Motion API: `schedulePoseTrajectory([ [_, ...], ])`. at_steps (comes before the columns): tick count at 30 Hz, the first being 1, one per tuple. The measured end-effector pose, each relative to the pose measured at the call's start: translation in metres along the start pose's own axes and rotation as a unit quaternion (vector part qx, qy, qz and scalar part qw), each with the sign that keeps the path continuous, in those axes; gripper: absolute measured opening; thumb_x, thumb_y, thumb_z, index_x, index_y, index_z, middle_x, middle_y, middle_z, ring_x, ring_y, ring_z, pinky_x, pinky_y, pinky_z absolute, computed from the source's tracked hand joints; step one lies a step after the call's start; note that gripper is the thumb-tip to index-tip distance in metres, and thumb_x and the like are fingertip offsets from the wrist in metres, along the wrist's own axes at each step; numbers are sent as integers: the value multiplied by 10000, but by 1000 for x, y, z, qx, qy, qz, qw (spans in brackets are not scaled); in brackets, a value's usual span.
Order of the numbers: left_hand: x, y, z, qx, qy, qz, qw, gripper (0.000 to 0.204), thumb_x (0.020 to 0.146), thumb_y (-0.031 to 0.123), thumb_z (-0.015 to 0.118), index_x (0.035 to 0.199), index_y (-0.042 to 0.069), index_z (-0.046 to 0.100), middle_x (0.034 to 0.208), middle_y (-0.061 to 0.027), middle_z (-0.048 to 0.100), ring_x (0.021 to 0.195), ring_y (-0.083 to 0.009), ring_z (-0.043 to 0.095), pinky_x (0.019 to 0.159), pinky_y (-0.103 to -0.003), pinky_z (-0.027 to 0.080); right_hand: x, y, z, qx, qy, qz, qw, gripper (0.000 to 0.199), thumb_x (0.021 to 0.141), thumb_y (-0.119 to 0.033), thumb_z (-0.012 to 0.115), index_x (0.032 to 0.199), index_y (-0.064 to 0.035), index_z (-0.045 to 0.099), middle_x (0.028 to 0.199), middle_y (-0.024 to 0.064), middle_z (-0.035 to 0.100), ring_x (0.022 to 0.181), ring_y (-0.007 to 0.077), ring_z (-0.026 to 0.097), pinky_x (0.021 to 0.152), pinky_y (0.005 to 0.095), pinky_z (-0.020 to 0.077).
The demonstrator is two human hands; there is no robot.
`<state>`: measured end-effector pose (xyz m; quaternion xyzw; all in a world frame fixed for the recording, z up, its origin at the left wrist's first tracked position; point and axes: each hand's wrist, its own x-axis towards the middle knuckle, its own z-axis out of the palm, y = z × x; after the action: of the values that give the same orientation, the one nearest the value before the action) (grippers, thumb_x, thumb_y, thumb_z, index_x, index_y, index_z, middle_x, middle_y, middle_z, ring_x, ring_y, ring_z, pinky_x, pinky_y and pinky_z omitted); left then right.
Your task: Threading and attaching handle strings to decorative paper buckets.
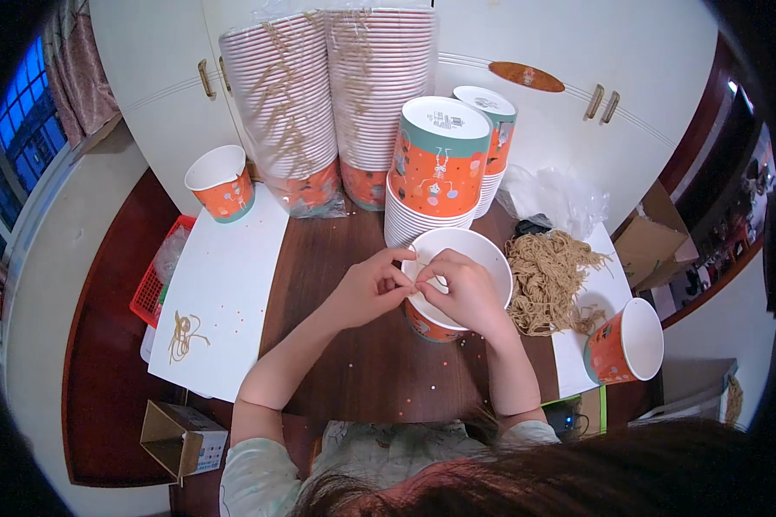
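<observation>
An orange, white and teal paper bucket (pixel 429 327) stands upright with its mouth up at the middle of the dark brown table. Both of my hands are over its near left rim, fingertips almost meeting. The fingers of my left hand (pixel 369 291) are pinched together, and those of my right hand (pixel 464 293) pinch close beside them. A short bit of thin pale cord (pixel 413 249) shows at the left fingertips; most of it is hidden by the fingers. Just right of the bucket lies a tangled heap of tan cord (pixel 545 280).
Upside-down stacked buckets (pixel 440 177) stand behind my hands. Tall plastic-wrapped bucket stacks (pixel 289 103) rise at the back. Single buckets stand at the far left (pixel 222 191) and the right edge (pixel 610 349). Loose cords (pixel 184 334) lie on the white left table part.
</observation>
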<state>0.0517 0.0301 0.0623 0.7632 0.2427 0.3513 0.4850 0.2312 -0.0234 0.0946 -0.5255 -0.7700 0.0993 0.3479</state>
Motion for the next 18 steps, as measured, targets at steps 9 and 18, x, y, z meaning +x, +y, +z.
schedulePoseTrajectory([
  [9, 0, 11, -9, -208, -24, -56, 976, 410, 782, 11, 586, 1152, 23, 409, 815, -53, 631, 791, -81, 577, 732, -213, 430, -1, -8, -16, 86, 24, 63, 994, 162, 693, -104, 650, 841, -72, 591, 691, 42, 549, 593, 155, 543, 516, 261, 408],
  [18, -3, 26, -10, -233, 5, -43, 972, 401, 779, 0, 590, 1138, 19, 411, 823, -70, 631, 788, -93, 589, 716, -219, 444, -1, -17, -8, 92, 95, -96, 987, 199, 674, -48, 684, 866, -84, 648, 771, 23, 562, 560, 84, 498, 465, 202, 376],
])
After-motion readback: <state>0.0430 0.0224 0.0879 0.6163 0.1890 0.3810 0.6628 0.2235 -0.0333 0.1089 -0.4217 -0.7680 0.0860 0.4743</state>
